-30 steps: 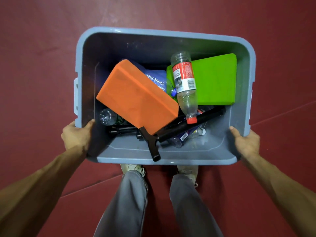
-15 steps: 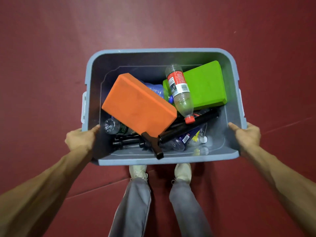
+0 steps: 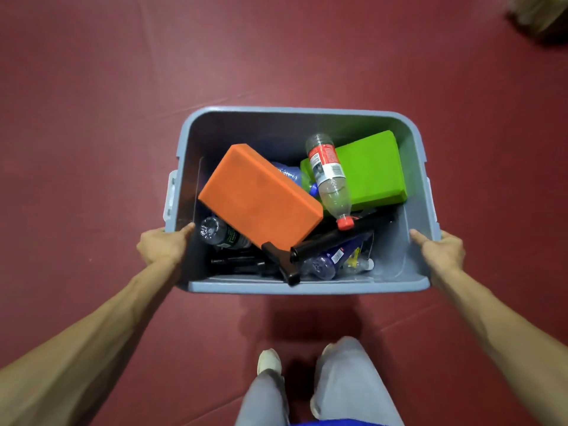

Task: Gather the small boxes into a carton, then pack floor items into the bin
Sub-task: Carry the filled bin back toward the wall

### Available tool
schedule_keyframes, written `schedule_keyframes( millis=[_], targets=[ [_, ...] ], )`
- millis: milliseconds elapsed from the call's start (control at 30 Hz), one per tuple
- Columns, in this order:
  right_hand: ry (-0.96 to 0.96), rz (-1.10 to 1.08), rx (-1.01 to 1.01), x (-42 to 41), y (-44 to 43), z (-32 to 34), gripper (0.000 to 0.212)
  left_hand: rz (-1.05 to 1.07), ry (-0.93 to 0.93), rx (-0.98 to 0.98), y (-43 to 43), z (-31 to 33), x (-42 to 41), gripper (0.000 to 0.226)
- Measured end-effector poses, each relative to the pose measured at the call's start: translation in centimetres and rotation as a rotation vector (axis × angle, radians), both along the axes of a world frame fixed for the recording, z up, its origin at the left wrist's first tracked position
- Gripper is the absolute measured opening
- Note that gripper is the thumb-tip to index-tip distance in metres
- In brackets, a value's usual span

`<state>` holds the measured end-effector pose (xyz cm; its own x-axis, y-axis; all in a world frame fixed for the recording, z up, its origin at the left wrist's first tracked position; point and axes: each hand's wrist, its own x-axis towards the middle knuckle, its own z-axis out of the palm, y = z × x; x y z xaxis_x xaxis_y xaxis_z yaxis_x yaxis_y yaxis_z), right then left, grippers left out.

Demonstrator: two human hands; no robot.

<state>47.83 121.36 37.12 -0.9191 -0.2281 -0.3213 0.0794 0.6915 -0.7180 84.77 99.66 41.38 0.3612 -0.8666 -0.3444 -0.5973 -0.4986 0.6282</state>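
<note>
Both hands are on the grey bin [image 3: 307,285]: the left hand [image 3: 163,245] grips its left rim, the right hand [image 3: 439,250] its right rim, thumbs hooked over the edge. The bin is out in front over the red floor [image 3: 92,118] and it's loaded, with an orange block [image 3: 261,195], a green block [image 3: 368,170] and a clear bottle [image 3: 330,179] lying on the green one.

It is probably a gym or exercise room: red mat floor [image 3: 123,87] with seams, an orange foam block [image 3: 261,198] and a green foam block [image 3: 372,170] in the bin [image 3: 295,286].
</note>
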Motion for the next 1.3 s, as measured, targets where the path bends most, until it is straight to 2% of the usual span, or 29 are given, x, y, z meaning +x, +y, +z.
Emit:
schedule_keyframes(
  millis=[200, 433, 567, 667, 833, 1033, 1300],
  targets=[
    [0.019, -0.086, -0.068, -8.3, -2.7, 4.5, 0.032, -0.088, 0.018, -0.038, -5.0, 5.1, -9.7, 0.051],
    [-0.035, -0.166, -0.139, -24.8, -8.5, 5.1, 0.031, -0.11, 0.021, -0.05, -13.8, 7.8, -29.6, 0.045],
    [-0.026, -0.199, -0.18, -33.8, -12.8, 7.4, 0.031, -0.092, 0.025, -0.088, -19.0, 10.8, -40.4, 0.034],
    [0.01, -0.194, -0.186, -39.9, -16.6, 9.9, 0.028, -0.078, 0.057, -0.111, -23.5, 12.2, -46.4, 0.036],
    [0.089, -0.174, -0.178, -49.0, -24.2, 12.8, 0.034, -0.14, 0.123, -0.119, -31.2, 12.6, -54.2, 0.038],
    [0.154, -0.141, -0.126, -59.6, -36.5, 13.0, 0.033, -0.193, 0.124, -0.087, -43.9, 9.7, -64.1, 0.047],
    [0.101, -0.21, -0.033, -73.4, -52.1, 11.9, 0.034, -0.295, 0.143, -0.068, -62.1, 10.2, -80.3, 0.033]
  ],
)
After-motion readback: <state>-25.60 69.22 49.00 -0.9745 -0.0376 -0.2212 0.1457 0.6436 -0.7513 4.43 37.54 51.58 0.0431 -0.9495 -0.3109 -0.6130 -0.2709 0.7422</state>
